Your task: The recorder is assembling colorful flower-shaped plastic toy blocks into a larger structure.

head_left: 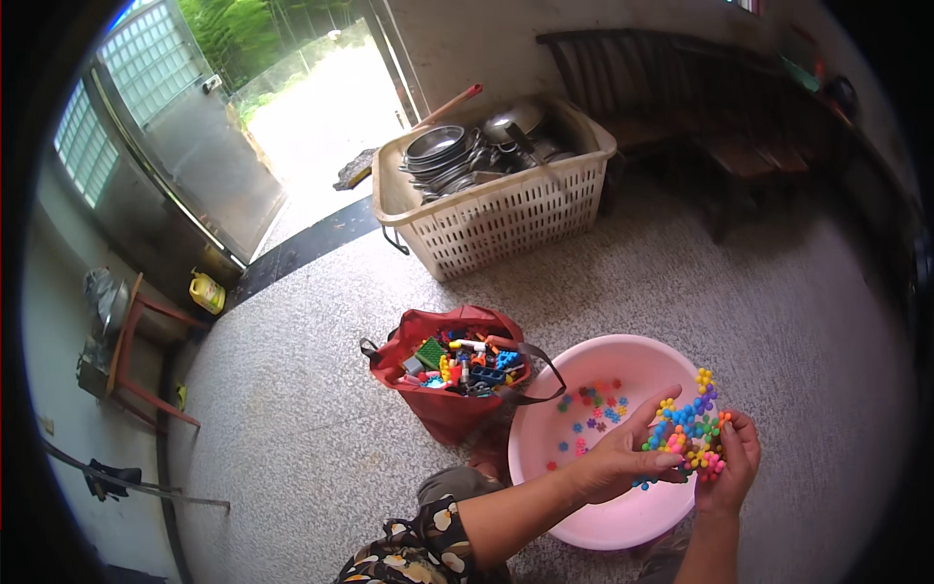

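Above a pink plastic basin (623, 521), both hands are closed around a cluster of joined flower-shaped plastic toy pieces (689, 423) in yellow, blue, purple, orange, green and pink. My left hand (615, 469) grips its near left side, thumb laid across the front. On the other side my right hand (732, 479) pinches the cluster's edge; some fingertips are hidden behind it. Inside the basin, several loose pieces of the same sort (595, 420) lie scattered toward the left and far side.
Left of the basin stands a red bag (443, 414) full of mixed toy bricks (472, 365). Farther off, a large white slatted basket (516, 224) holds pans and bowls (438, 151). A wooden bench (681, 127) lines the back wall. A yellow jug (206, 292) stands near the open door (204, 136).
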A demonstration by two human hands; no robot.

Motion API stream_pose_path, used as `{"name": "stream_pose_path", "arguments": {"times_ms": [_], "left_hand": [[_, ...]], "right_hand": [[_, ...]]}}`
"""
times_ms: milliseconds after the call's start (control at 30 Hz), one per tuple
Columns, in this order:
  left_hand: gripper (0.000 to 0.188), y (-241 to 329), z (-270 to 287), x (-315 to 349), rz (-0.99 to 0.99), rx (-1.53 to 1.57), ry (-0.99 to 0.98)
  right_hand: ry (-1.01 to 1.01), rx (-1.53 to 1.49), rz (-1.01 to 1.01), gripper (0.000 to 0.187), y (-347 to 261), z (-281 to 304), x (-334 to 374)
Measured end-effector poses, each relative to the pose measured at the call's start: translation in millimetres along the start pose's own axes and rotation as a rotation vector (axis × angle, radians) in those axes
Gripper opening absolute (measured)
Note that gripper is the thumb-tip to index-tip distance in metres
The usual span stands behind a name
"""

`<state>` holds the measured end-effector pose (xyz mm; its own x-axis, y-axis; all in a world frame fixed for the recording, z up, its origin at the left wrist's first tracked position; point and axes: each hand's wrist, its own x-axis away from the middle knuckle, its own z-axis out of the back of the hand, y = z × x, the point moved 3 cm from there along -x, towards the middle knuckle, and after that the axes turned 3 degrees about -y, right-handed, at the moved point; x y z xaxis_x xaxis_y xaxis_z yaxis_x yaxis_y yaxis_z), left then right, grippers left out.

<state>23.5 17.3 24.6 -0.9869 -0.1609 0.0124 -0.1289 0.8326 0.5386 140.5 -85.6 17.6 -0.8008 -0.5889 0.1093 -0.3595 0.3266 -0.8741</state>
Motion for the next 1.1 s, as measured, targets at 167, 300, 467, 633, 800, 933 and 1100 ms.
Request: {"name": "stream_pose_path", "arguments": {"times_ms": [167, 300, 467, 633, 800, 933, 1100], "left_hand": [[0.089, 2, 1, 0, -0.016, 0.025, -0.022], [0.088, 4, 3, 1, -0.048, 0.013, -0.031], [0.088, 3, 7, 1, -0.036, 0.011, -0.016], [0.088, 3, 8, 3, -0.035, 0.026, -0.024], [0.088, 3, 8, 3, -0.037, -0.014, -0.026], [0.086, 5, 5, 4, -0.035, -0.015, -0.019], [0.085, 4, 6, 4, -0.042, -0.016, -0.026]], "right_hand": [[-0.012, 0.0, -0.02, 0.01, 3, -5, 1], [-0.013, -0.005, -0.019, 0.01, 3, -8, 1], [-0.034, -0.015, -0.017, 0.011, 6, -4, -1], [-0.035, -0.02, -0.006, 0.011, 7, -7, 0], [-0.046, -0.015, -0.007, 0.012, 7, -7, 1], [-0.046, -0.018, -0.017, 0.012, 7, -7, 2], [-0.049, -0.022, -0.011, 0.012, 7, -10, 2]]}}
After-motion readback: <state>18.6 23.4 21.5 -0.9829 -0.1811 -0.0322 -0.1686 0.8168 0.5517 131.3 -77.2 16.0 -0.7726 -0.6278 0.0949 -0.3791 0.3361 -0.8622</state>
